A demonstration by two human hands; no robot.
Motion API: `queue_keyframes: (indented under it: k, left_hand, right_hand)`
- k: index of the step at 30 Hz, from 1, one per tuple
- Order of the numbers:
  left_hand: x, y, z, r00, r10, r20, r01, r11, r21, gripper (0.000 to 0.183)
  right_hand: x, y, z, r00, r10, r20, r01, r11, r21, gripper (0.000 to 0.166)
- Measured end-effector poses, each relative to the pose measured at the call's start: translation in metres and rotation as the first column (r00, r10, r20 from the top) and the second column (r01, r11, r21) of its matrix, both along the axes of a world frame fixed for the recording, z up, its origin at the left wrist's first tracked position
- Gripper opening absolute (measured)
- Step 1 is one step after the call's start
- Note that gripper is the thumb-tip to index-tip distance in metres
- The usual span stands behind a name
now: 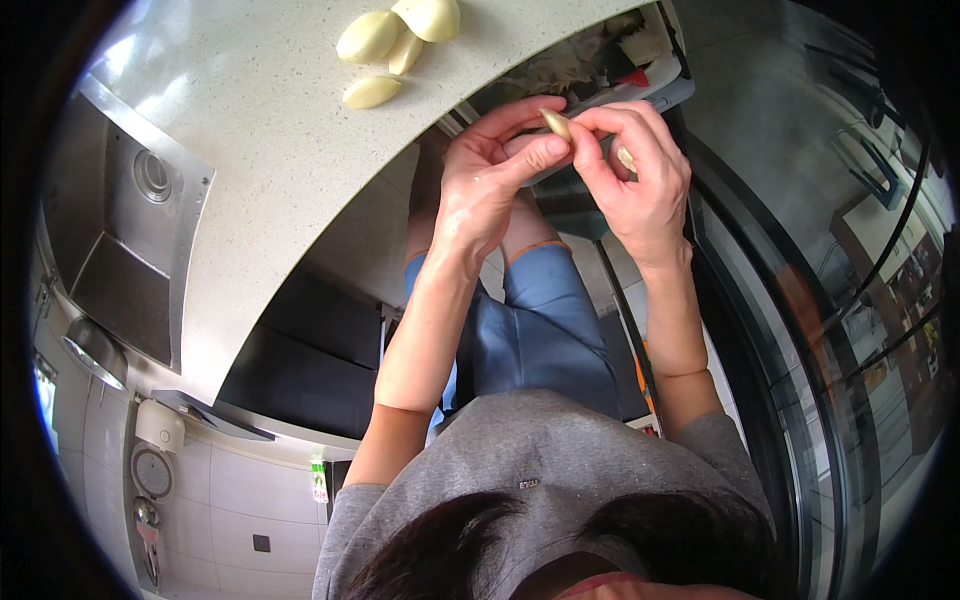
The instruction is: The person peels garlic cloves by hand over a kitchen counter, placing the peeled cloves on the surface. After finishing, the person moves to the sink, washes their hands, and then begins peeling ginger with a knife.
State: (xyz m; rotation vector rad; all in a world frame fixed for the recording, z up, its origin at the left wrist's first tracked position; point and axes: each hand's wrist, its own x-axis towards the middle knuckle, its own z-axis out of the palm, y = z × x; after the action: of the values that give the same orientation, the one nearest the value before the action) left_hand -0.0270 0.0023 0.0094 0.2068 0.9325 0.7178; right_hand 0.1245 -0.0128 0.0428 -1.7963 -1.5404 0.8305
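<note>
Between the fingertips of both hands is a small garlic clove [556, 124]. My left hand [499, 161] supports it with thumb and fingers, while my right hand [637, 161] pinches its near end with thumb and index finger. A second pale piece, probably garlic, is tucked under the curled fingers of my right hand [626, 158]. Several peeled garlic cloves [367, 37] lie on the speckled countertop [277, 112], up and to the left of my hands. Both hands are above the floor, just off the counter's edge.
Beyond my hands, an open bin [671, 86] holds dark scraps, dry peelings and something red. A stainless steel sink [124, 277] is set into the counter at the left. A dark-framed glass door [780, 315] stands close on the right.
</note>
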Motion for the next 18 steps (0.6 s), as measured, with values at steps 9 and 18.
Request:
queue_keyframes:
  k: [9,18]
  left_hand:
    - [-0.001,0.002,-0.002,0.994,-0.035,0.101,0.041,0.998,-0.051,0.039]
    - [-0.002,0.0,-0.007,0.981,0.071,0.182,-0.054,0.994,-0.097,0.031]
  right_hand:
    - [0.018,0.011,-0.005,0.987,-0.159,0.037,0.154,0.982,0.112,0.009]
    - [0.01,0.001,0.005,0.998,-0.038,-0.051,0.037,0.999,-0.023,0.024]
